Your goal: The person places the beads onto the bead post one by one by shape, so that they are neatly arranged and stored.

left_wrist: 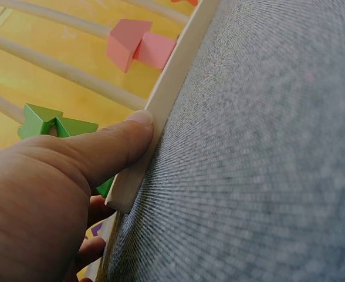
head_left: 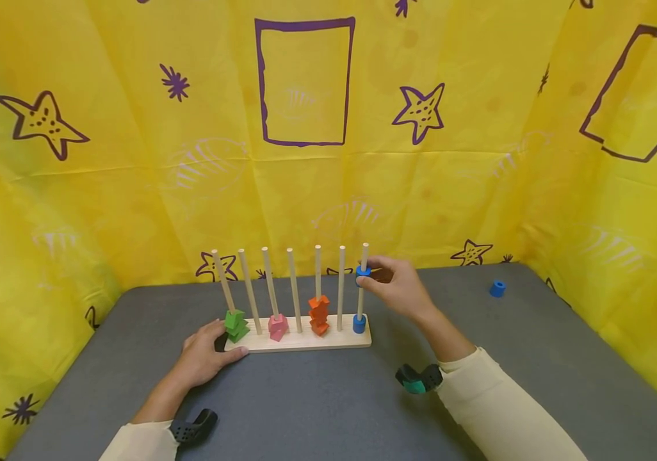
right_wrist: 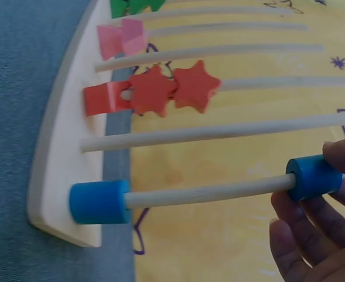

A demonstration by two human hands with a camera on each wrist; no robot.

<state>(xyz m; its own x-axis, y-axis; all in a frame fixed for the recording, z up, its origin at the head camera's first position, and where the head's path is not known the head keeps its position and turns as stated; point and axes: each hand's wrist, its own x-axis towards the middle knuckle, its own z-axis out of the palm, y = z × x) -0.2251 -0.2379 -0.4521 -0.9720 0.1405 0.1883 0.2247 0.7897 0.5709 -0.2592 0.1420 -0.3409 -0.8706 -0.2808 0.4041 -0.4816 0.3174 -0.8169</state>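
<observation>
A wooden peg board [head_left: 305, 342] stands on the table with several upright pegs. My right hand [head_left: 400, 286] pinches a blue cylinder bead [right_wrist: 314, 177] between thumb and fingers, threaded on the upper part of the rightmost peg. Another blue bead [right_wrist: 100, 202] sits at the foot of that peg. My left hand [head_left: 204, 355] grips the board's left end, its thumb [left_wrist: 122, 144] along the front edge and fingers behind. Beside it, green pieces [head_left: 236, 325] are stacked on the leftmost peg. Pink pieces [head_left: 278, 327] and orange star-shaped pieces [head_left: 319, 315] sit on other pegs.
A loose blue bead [head_left: 498, 289] lies at the back right of the grey table [head_left: 305, 410]. Behind and at both sides hangs a yellow cloth [head_left: 311, 186] with purple drawings.
</observation>
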